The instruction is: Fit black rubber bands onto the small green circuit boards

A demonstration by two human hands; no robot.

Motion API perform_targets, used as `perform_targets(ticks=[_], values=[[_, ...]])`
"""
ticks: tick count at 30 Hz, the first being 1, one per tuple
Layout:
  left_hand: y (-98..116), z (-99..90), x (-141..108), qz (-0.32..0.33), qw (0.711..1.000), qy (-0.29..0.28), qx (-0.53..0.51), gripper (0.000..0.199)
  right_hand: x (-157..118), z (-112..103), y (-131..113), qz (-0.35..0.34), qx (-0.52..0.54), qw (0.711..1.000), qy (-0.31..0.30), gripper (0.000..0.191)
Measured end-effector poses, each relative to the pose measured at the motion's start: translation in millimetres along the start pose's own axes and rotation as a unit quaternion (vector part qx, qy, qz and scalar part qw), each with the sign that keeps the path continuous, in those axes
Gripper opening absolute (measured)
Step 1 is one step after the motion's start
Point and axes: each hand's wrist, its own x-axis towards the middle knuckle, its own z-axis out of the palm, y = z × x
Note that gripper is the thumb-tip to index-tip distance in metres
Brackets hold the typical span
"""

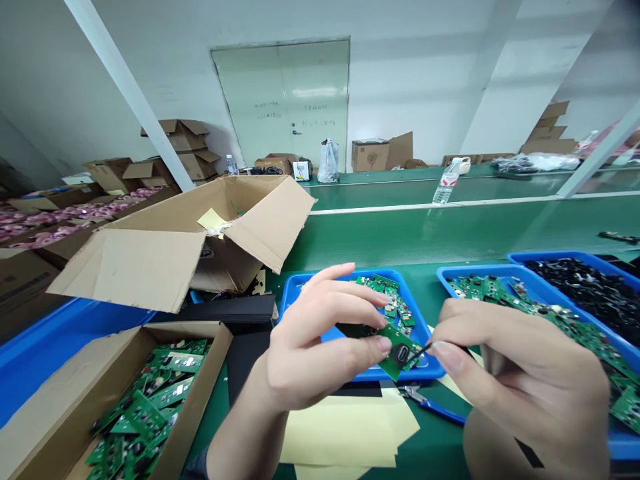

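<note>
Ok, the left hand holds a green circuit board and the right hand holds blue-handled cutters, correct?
No: the head view shows the blue-handled cutters on the bench, not in the right hand, which pinches a thin dark tool. The left hand holding the green circuit board stands.

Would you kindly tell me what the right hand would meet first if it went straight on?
Likely the green circuit board in the left hand, though depth is unclear from this view.

Door lettering (287, 110), too small to read
</note>
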Motion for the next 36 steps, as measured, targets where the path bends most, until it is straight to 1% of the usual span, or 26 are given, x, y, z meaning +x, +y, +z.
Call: perform_targets(ticks=[4, 5, 9, 11, 14, 16, 22, 24, 26, 28, 30, 32, 33, 34, 36], values=[[-4.9, -3.2, 0.8, -0.006, 0.996, -0.069, -0.063, 0.005, -1.4, -0.7, 3.6, 0.020, 0.023, 0.999, -0.024, 0.011], [-5.5, -4.0, 1.5, -0.007, 0.994, -0.078, -0.072, 0.005, -0.9, -1.0, 4.4, 0.023, 0.025, 0.999, -0.028, 0.011], [-5.8, -5.8, 4.2, -0.016, 0.991, -0.092, -0.097, 0.006, 2.9, -2.4, 8.6, 0.024, 0.063, 0.996, -0.054, 0.013], [-5.9, -5.1, 5.2, -0.022, 0.987, -0.096, -0.130, 0.005, 4.3, -3.3, 11.6, 0.017, 0.098, 0.992, -0.079, 0.013], [-8.1, -1.6, 6.0, -0.042, 0.973, -0.097, -0.206, 0.007, 4.9, -3.8, 16.3, 0.026, 0.153, 0.980, -0.122, 0.013], [-11.1, 2.1, 5.6, -0.054, 0.963, -0.083, -0.253, 0.009, 5.0, -2.5, 18.7, 0.039, 0.182, 0.972, -0.146, 0.014], [-18.1, 15.8, 0.9, -0.083, 0.919, -0.027, -0.384, 0.012, 7.6, 7.0, 21.8, 0.079, 0.308, 0.932, -0.174, 0.016], [-18.2, 20.8, -0.7, -0.100, 0.902, -0.007, -0.420, 0.014, 7.7, 8.4, 21.6, 0.082, 0.327, 0.925, -0.172, 0.018], [-17.6, 26.3, -2.1, -0.116, 0.886, 0.010, -0.450, 0.018, 7.1, 8.0, 20.5, 0.084, 0.320, 0.929, -0.166, 0.022], [-16.9, 32.5, -3.5, -0.137, 0.871, 0.030, -0.471, 0.021, 6.3, 6.7, 18.2, 0.091, 0.286, 0.942, -0.151, 0.026], [-16.2, 38.9, -5.1, -0.161, 0.854, 0.059, -0.492, 0.024, 6.1, 5.8, 14.8, 0.082, 0.234, 0.961, -0.124, 0.023], [-15.6, 44.8, -7.1, -0.184, 0.838, 0.083, -0.507, 0.031, 6.8, 5.8, 11.2, 0.057, 0.182, 0.978, -0.087, 0.018], [-15.3, 47.2, -8.4, -0.195, 0.837, 0.090, -0.504, 0.033, 7.3, 6.2, 9.7, 0.042, 0.157, 0.984, -0.069, 0.018], [-15.2, 48.9, -9.7, -0.207, 0.842, 0.094, -0.489, 0.033, 7.9, 6.7, 8.5, 0.029, 0.136, 0.989, -0.054, 0.018], [-15.4, 50.0, -12.3, -0.223, 0.873, 0.096, -0.423, 0.033, 8.8, 7.8, 7.5, 0.012, 0.097, 0.995, -0.023, 0.019]])
